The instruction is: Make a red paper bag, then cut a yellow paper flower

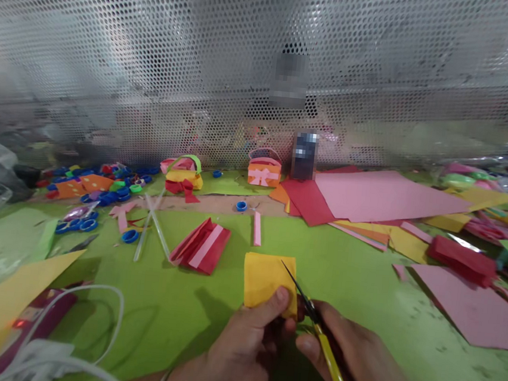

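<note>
The left fingers (273,305) partly hide the yellow paper (267,274); the yellow handle (334,369) leaves frame below.

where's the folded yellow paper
Below centre in the head view: the folded yellow paper is in the left hand, the tip of the yellow-handled tool overlapping its right side.

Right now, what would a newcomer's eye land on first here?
Probably the yellow paper at lower centre, held by the left hand, and the yellow-handled tool in the right hand. Then perhaps the large pink sheet farther back at right, and the perforated metal screen across the top.
</note>
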{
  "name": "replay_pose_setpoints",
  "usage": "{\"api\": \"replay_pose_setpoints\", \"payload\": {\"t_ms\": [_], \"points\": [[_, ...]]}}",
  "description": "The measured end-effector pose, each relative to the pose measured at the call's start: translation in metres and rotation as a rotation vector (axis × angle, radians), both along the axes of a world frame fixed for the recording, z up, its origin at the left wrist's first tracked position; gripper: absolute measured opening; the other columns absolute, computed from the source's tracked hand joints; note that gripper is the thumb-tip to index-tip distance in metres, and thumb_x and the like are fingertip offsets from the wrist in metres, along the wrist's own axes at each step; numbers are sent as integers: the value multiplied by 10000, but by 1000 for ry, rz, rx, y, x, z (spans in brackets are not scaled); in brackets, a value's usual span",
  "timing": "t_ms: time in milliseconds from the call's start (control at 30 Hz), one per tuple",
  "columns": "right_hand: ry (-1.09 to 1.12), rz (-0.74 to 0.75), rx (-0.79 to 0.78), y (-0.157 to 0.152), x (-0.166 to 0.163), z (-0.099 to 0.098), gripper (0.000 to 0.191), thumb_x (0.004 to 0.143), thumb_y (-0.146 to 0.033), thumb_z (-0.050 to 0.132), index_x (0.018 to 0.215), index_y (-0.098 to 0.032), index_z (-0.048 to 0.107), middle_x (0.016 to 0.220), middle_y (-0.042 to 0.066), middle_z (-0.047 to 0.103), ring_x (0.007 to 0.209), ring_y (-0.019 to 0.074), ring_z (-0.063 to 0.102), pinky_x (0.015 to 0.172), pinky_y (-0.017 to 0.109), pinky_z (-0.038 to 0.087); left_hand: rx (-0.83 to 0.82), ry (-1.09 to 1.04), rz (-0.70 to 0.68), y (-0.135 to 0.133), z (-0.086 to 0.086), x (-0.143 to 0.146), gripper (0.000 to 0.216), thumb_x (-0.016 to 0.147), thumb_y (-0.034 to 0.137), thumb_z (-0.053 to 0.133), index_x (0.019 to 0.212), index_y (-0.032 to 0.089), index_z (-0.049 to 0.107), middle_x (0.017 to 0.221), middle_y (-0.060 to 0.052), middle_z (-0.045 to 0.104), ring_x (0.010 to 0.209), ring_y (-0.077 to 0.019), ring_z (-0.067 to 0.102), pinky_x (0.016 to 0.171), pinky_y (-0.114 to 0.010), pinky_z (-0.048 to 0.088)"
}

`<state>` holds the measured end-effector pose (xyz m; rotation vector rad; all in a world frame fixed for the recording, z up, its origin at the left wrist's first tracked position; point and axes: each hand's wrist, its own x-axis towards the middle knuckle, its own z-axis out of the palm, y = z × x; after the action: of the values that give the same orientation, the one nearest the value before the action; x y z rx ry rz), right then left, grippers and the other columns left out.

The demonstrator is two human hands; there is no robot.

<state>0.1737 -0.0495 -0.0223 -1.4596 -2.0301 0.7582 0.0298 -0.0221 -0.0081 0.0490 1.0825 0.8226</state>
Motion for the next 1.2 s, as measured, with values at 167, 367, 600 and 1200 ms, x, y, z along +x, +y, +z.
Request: {"api": "replay_pose_setpoints", "payload": {"t_ms": [167,367,600,1200], "points": [[-4,-9,3,1,1,1,139,871,-273,450,863,-207,572,773,59,722,648,181,689,558,236,521,10,0,12,1,-2,0,177,618,216,799,691,108,679,571,4,613,482,-60,507,488,-157,403],[-70,45,39,2,7,1,119,837,-180,475,909,-219,563,793,68,740,627,200,702,506,230,523,31,11,-12,0,-2,-2,253,532,260,846,645,126,664,581,16,609,495,-51,495,496,-157,378],[-45,44,18,2,9,-1,117,855,-223,464,930,-222,555,779,70,729,651,227,702,516,267,527,7,45,-52,1,-1,-4,297,525,307,845,667,123,660,586,15,612,489,-44,489,509,-156,369],[-237,-26,214,9,27,-8,204,872,-376,479,890,-216,604,662,55,707,489,183,644,474,241,476,171,0,-68,5,-6,-7,296,534,273,844,688,100,660,640,-6,621,521,-46,492,525,-155,390]]}}
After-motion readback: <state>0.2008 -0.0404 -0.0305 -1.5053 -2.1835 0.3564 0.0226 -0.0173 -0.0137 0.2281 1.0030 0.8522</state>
